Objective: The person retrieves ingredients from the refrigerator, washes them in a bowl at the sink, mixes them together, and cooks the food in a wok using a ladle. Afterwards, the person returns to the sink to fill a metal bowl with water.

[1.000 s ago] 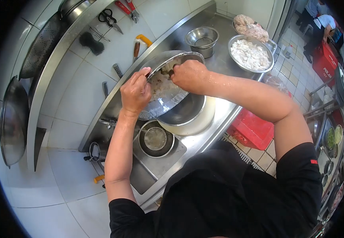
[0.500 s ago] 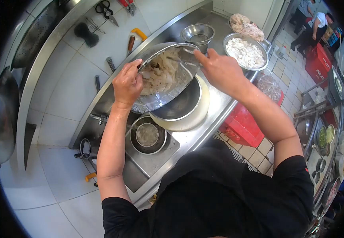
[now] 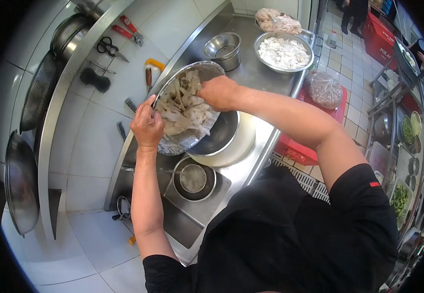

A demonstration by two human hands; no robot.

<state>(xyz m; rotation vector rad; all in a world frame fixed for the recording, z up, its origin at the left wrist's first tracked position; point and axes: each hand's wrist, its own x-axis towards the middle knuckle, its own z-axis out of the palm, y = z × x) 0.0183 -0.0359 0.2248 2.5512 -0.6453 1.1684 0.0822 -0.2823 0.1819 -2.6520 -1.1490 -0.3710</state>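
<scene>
My left hand (image 3: pixel 147 126) is closed on the left rim of a large metal bowl (image 3: pixel 175 145), which is tilted towards me. Pale, wet, sliced pieces of food (image 3: pixel 185 110) fill the bowl, and some lie at its lower lip. Inside its right side, my right hand (image 3: pixel 219 93) has its fingers curled at the food; whatever they hold is hidden. Partly under the bowl is a dark-lined pan (image 3: pixel 224 136), resting on a cream-coloured round base (image 3: pixel 246 141).
Water runs into a pot (image 3: pixel 195 180) in the sink (image 3: pixel 187 229). Further back stand a steel bowl (image 3: pixel 224 51) and a basin of white pieces (image 3: pixel 284 52). Tools hang on the tiled wall. A bagged item (image 3: pixel 325 90) sits on a red container (image 3: pixel 295 149) at the right.
The bowl now leans more towards the pan, and its food has slid to the lower lip. My right hand has moved from the far rim down into the bowl. The head view has shifted.
</scene>
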